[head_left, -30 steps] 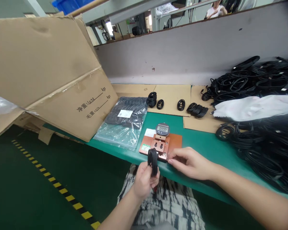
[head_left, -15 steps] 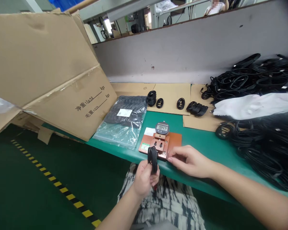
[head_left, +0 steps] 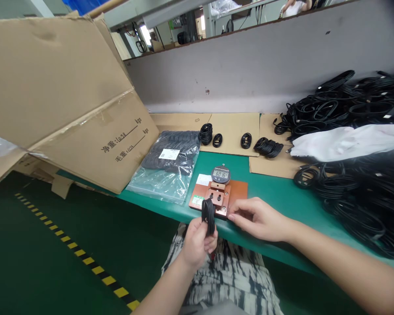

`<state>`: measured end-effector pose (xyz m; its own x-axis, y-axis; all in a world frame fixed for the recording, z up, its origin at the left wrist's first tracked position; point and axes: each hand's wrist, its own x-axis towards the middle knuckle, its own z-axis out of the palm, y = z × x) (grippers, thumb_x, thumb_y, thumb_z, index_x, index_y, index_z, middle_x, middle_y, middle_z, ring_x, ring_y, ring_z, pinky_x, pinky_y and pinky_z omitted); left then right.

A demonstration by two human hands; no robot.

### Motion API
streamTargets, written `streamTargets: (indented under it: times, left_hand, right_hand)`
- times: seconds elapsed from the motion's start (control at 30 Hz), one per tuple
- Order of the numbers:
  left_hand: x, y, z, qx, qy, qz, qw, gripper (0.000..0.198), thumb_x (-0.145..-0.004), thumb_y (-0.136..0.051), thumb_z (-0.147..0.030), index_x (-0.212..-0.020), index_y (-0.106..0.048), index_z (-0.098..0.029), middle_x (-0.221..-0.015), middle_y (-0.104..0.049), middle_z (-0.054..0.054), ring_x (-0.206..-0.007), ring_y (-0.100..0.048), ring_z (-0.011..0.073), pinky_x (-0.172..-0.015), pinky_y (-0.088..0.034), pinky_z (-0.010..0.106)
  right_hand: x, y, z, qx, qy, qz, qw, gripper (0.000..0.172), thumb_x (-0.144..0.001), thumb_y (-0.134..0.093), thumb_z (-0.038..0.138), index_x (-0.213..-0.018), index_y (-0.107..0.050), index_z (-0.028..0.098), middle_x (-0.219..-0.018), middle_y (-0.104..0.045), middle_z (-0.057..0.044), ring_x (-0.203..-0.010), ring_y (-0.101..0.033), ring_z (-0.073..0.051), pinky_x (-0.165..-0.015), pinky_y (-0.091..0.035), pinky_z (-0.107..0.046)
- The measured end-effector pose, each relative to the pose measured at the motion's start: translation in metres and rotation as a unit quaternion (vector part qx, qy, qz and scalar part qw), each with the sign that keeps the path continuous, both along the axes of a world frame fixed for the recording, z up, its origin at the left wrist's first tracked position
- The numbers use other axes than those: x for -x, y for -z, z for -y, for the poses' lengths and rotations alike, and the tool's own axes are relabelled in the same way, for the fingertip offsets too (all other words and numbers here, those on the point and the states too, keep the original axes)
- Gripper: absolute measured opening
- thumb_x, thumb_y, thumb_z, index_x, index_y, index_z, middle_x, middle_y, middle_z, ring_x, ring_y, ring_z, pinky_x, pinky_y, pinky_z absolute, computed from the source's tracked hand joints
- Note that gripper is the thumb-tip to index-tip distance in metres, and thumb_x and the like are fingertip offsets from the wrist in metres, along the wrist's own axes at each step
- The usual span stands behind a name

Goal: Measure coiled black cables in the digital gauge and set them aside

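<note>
The green tabletop (head_left: 269, 194) is carrying a copper-coloured plate (head_left: 238, 190) with a digital gauge (head_left: 220, 175) sitting on it, a clear plastic bag of black cables (head_left: 166, 162) lying just beside it, cardboard sheets (head_left: 233, 135) bearing small cable coils (head_left: 246, 141), and heaped black cables (head_left: 354, 205) lying at the right under a white cloth (head_left: 348, 142).

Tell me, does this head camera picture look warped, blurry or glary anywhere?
In the head view, the wide lens bends the edge of the green workbench, the clear plastic bag shows soft glare, and the black cable pile at right sinks into dark shading, while the digital gauge stays sharp.
</note>
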<state>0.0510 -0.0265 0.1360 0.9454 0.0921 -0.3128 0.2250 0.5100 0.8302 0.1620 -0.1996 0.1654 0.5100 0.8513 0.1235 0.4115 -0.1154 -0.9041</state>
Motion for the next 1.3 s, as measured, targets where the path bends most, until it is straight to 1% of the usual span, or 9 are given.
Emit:
streamTargets:
  times: [0.47,0.87,1.13,1.3]
  left_hand:
    - [-0.0006,0.0033,-0.0026,0.01,0.001,-0.012,1.0,0.047,-0.073,-0.069,-0.054,-0.054,-0.055,-0.014,-0.038,-0.024,-0.011,-0.031,-0.02,0.0023,-0.033,-0.021,0.017]
    - [-0.0003,-0.0002,-0.0009,0.008,-0.006,-0.024,1.0,0.048,-0.068,-0.073,-0.056,-0.051,-0.055,-0.014,-0.036,-0.023,-0.011,-0.03,-0.02,0.0021,-0.033,-0.02,0.017]
    - [-0.0014,-0.0034,-0.0007,0.005,-0.01,-0.027,1.0,0.048,-0.068,-0.073,-0.055,-0.051,-0.054,-0.014,-0.036,-0.024,-0.011,-0.03,-0.02,0.002,-0.033,-0.019,0.017]
    - [-0.0001,-0.0016,-0.0017,0.006,-0.008,-0.029,1.0,0.048,-0.069,-0.072,-0.055,-0.052,-0.054,-0.014,-0.036,-0.023,-0.011,-0.03,-0.019,0.0022,-0.033,-0.02,0.017]
  right_hand:
    - [-0.0002,0.0003,-0.0006,-0.003,0.003,0.001,1.0,0.021,-0.094,-0.051,0.032,-0.085,-0.061,0.015,-0.069,-0.058,-0.001,-0.058,-0.048,-0.011,-0.056,-0.037,-0.022]
    - [0.0003,0.0014,-0.0002,-0.002,0.005,-0.008,1.0,0.021,-0.094,-0.052,0.032,-0.085,-0.061,0.015,-0.069,-0.058,0.0,-0.057,-0.048,-0.01,-0.056,-0.037,-0.021]
    - [0.0018,-0.0006,-0.0004,-0.005,0.004,-0.008,1.0,0.022,-0.093,-0.052,0.032,-0.083,-0.061,0.015,-0.068,-0.058,0.0,-0.057,-0.047,-0.01,-0.055,-0.037,-0.021]
    - [0.0009,-0.0002,-0.0004,0.002,0.007,-0.008,1.0,0.023,-0.094,-0.051,0.034,-0.084,-0.061,0.016,-0.069,-0.06,-0.001,-0.058,-0.049,-0.011,-0.056,-0.038,-0.022]
